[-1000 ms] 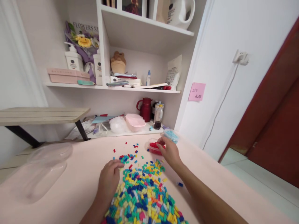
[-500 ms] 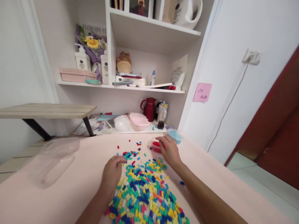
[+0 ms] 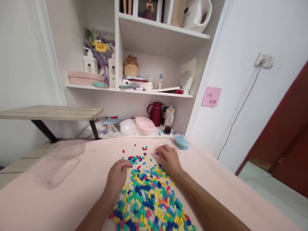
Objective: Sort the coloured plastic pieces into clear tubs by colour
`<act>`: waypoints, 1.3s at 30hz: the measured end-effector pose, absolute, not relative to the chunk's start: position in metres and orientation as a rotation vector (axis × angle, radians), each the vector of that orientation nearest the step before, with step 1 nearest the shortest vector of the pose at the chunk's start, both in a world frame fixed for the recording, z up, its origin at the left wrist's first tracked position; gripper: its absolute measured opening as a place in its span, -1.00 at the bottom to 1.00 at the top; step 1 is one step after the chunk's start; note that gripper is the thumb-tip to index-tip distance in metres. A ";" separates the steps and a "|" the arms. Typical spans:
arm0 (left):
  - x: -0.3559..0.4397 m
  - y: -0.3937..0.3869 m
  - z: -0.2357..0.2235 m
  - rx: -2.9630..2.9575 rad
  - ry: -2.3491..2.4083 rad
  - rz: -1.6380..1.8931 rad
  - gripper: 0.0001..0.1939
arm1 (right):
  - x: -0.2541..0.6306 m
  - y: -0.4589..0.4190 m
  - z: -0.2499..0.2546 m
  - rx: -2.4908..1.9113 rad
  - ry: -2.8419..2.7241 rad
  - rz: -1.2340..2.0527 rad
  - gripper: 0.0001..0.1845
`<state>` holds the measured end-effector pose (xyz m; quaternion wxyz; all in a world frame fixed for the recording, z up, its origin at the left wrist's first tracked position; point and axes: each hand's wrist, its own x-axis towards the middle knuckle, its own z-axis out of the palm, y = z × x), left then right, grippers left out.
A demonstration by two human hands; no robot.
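A heap of small coloured bricks (image 3: 151, 199) lies on the pale pink table (image 3: 72, 205) in front of me. My left hand (image 3: 117, 175) rests at the heap's far left edge, fingers curled down, fingertips pinching at the bricks. My right hand (image 3: 168, 159) lies palm down at the heap's far right edge, fingers stretched toward a few loose bricks (image 3: 143, 149). It covers most of a small clear tub (image 3: 166, 145), whose rim shows behind it. A tub of light blue bricks (image 3: 181, 141) stands just right of that hand.
A clear plastic lid or bowl (image 3: 60, 160) lies at the left of the table. Behind the table a low ledge holds a pink box (image 3: 144, 125), a red jug (image 3: 156, 113) and a bottle (image 3: 168, 121). Shelves rise above; a white wall with a pink note (image 3: 211, 96) is at the right.
My right hand has drawn back from over the red-brick tub toward the heap and lowered, now hiding the tub. The left hand stays at the heap's edge. The camera has shifted slightly.
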<state>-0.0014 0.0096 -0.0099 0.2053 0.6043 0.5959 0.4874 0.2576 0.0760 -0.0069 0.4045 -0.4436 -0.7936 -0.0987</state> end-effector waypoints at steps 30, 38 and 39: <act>-0.002 0.012 -0.011 1.685 1.687 1.368 -0.65 | 0.256 0.080 -0.013 -1.127 -1.989 -0.208 -0.71; -0.001 0.011 -0.009 1.685 1.695 1.367 -0.66 | 0.257 0.083 -0.016 -1.119 -1.971 -0.192 -0.72; -0.001 0.011 -0.009 1.688 1.695 1.366 -0.66 | 0.257 0.084 -0.016 -1.120 -1.971 -0.190 -0.72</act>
